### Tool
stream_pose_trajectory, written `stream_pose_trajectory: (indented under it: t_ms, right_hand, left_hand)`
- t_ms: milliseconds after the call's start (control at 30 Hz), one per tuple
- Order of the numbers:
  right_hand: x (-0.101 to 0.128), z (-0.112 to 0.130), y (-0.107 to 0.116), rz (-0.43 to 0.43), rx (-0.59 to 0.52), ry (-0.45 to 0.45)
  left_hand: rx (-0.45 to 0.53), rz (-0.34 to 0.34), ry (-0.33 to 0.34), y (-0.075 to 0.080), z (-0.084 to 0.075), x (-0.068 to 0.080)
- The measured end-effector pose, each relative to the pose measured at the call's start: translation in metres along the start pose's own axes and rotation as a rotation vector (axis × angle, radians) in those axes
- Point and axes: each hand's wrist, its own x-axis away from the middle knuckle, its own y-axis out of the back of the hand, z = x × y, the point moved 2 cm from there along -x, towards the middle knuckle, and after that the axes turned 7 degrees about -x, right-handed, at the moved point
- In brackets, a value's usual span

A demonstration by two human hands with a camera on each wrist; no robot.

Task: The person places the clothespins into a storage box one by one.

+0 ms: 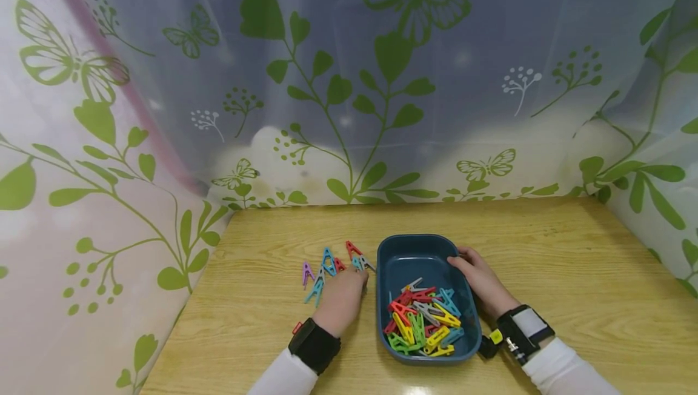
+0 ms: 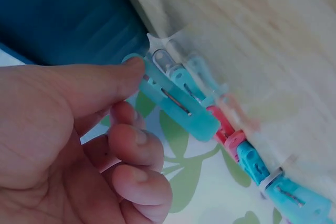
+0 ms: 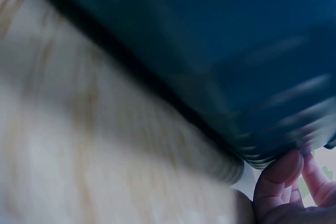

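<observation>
On the wooden table point(image 1: 545, 249), seen from the head camera, the left hand point(image 1: 342, 298) rests among loose clothespins point(image 1: 327, 265) just left of a blue tray point(image 1: 406, 249) heaped with pegs, while the right hand point(image 1: 482, 280) grips its right rim. Closer, the left wrist view shows thumb and fingers point(image 2: 134, 142) pinching a light blue clothespin point(image 2: 176, 100) beside the tray. From the right wrist, fingertips point(image 3: 281, 174) press the tray's outer wall point(image 3: 220, 45).

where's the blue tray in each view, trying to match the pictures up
Head view: the blue tray sits low, just right of centre on the wooden table, clothespins heaped in its near end.
Left wrist view: its dark blue wall fills the upper left corner.
Right wrist view: its underside and wall span the top and right.
Shared landmark: the wooden table shows in all three.
</observation>
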Motion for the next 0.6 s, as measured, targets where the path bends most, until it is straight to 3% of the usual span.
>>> stream_pose_trajectory:
  t_ms: [367, 600]
  right_hand:
    - [0.002, 0.002, 0.0, 0.004, 0.001, 0.012]
    - [0.003, 0.002, -0.001, -0.009, -0.002, 0.014]
  left_hand:
    - [0.036, -0.073, 0.004, 0.022, -0.005, -0.004]
    - [0.036, -0.047, -0.015, 0.045, -0.021, -0.002]
